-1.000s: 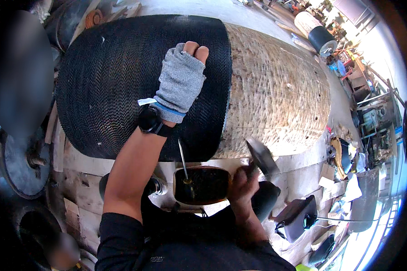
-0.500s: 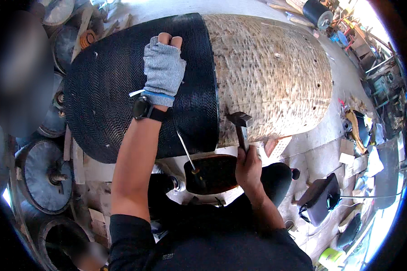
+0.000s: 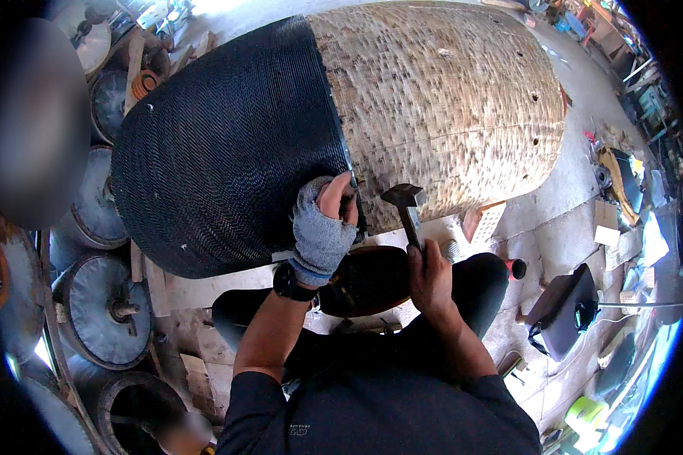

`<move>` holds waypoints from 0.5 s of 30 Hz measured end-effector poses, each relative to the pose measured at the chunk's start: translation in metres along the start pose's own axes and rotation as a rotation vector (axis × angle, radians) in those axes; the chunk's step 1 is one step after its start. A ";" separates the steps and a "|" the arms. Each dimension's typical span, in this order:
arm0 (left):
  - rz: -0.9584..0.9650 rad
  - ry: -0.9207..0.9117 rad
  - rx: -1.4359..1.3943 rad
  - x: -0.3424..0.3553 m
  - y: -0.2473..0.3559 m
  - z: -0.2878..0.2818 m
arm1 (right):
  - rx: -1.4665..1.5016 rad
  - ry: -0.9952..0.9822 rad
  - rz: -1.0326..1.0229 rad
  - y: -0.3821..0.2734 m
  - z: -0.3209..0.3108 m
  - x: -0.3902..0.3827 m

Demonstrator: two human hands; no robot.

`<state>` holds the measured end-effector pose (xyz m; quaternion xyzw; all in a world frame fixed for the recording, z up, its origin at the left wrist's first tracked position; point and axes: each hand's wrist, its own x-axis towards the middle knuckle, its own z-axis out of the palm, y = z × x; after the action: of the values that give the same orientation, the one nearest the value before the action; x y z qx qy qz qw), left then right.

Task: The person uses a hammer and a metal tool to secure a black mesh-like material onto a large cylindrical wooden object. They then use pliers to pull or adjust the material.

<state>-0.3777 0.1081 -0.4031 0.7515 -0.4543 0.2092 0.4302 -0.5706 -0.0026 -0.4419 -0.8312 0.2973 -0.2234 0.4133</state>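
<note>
A large drum lies on its side before me. Black ribbed sheeting [image 3: 220,144] wraps its left part, and its bare wooden surface [image 3: 440,106] shows on the right, pitted all over. My left hand [image 3: 325,227], in a grey glove with bare fingertips, is at the sheeting's right edge near the drum's front. Its fingers are curled together at that edge; what they pinch, if anything, is too small to make out. My right hand [image 3: 432,280] grips a hammer [image 3: 408,205] by its handle. The hammer's head is up, close to the wood at the front, right of my left hand.
A dark oval object [image 3: 372,284] sits between my knees. Several round-ended rollers [image 3: 102,311] are stacked on the left. On the right stand a dark box-like thing [image 3: 560,312] and a yellow-green container [image 3: 586,415]. A perforated block [image 3: 487,221] is by the drum's front.
My left hand has come down from the top of the black sheeting to its right edge near the front. My right hand still holds the hammer near the same spot. The view has shifted slightly.
</note>
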 end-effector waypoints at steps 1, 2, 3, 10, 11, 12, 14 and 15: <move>-0.018 -0.020 0.007 -0.001 0.000 0.001 | -0.005 0.016 -0.015 0.000 0.001 0.000; 0.009 -0.033 0.045 0.004 0.004 -0.001 | -0.009 0.034 -0.030 0.000 0.001 0.000; 0.008 -0.044 0.060 0.006 0.004 -0.002 | -0.005 0.026 -0.019 -0.001 0.002 0.000; -0.080 -0.134 0.124 0.017 0.015 -0.006 | 0.028 0.007 -0.027 -0.006 0.001 -0.001; -0.095 -0.131 0.119 0.017 0.014 -0.005 | 0.032 0.017 -0.041 -0.007 0.001 0.000; -0.110 -0.122 0.107 0.017 0.015 -0.004 | 0.033 0.010 -0.047 -0.009 0.000 0.001; -0.138 -0.105 0.083 0.017 0.015 -0.002 | 0.036 -0.003 -0.062 -0.014 -0.003 0.003; -0.140 -0.100 0.099 0.020 0.018 -0.001 | 0.025 -0.006 -0.072 -0.015 -0.004 0.004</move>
<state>-0.3830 0.0956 -0.3804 0.8113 -0.4108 0.1629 0.3828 -0.5654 -0.0006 -0.4266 -0.8368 0.2633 -0.2393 0.4162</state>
